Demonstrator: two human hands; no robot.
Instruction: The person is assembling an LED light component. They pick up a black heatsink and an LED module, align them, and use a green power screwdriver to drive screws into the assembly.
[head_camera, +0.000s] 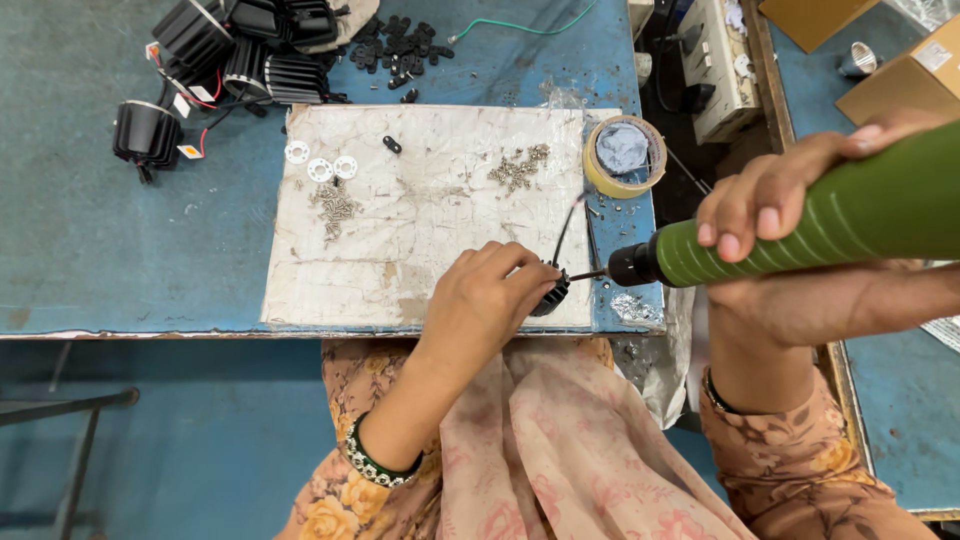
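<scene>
We take the white board (420, 215) on the blue desk (100, 220) as our landmark. At its near right corner, our left hand (485, 300) is closed over a small black finned housing (553, 292), pinning it on the board. Our right hand (790, 195), just off the board's right edge, is wrapped tight around a green electric screwdriver (800, 230) whose bit touches the housing. A tape roll (624, 155) sits beside the board's far right corner. Screws (518, 168) lie on the board; more black housings (230, 55) lie beyond its far left corner.
</scene>
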